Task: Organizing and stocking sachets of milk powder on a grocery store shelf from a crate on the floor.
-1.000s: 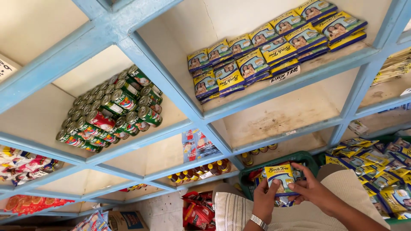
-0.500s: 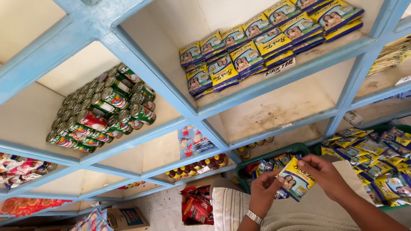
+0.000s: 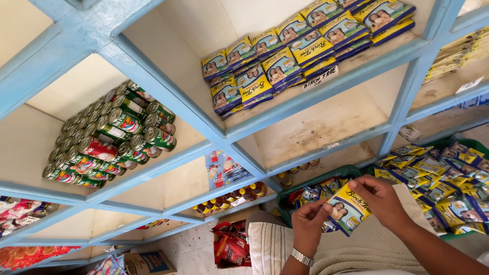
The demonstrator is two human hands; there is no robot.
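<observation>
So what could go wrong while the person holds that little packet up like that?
The packet is pinched only at its edges by the left hand and right hand, so it might slip and drop into the green crate below. The sachets stacked on the blue shelf reach near its front edge, so a bump while reaching up could perhaps knock some off.

Sachet (image 3: 348, 210) pinched between left hand (image 3: 309, 224) and right hand (image 3: 383, 198): glossy printed plastic film, smooth, as are the stacked sachets (image 3: 305, 43) on the upper shelf. Shelving frame (image 3: 168, 97): painted wood, matt light blue, with bare, rough, dusty boards (image 3: 316, 127). Cans (image 3: 109, 135): metal with glossy paper labels; wristwatch (image 3: 302, 257): polished metal band; sack (image 3: 356, 249): coarse woven cloth, matt.
</observation>
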